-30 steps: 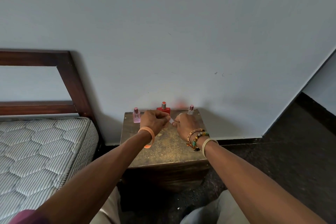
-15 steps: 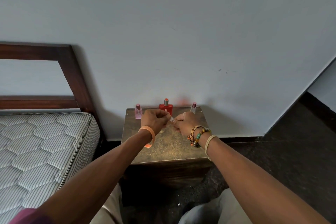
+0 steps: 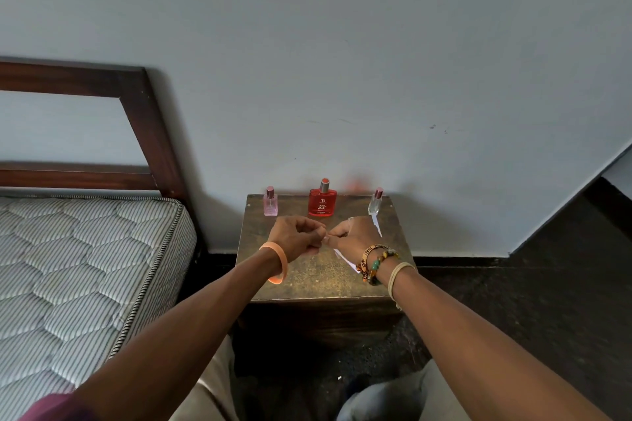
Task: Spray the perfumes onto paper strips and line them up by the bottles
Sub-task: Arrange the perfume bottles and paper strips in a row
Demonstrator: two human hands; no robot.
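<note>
White paper strips (image 3: 377,228) newly visible beside and under the right hand (image 3: 354,236), fists lower.

A brown stand (image 3: 307,280) carries pink (image 3: 270,204), red (image 3: 322,202) and clear (image 3: 375,204) bottles along its far edge, plus paper strips (image 3: 377,226).

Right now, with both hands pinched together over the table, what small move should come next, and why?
Probably draw the left hand and right hand apart to free one paper strip. Both pinch something small between them, white paper shows under the right hand, and the pink bottle, red bottle and clear bottle stand untouched.
</note>
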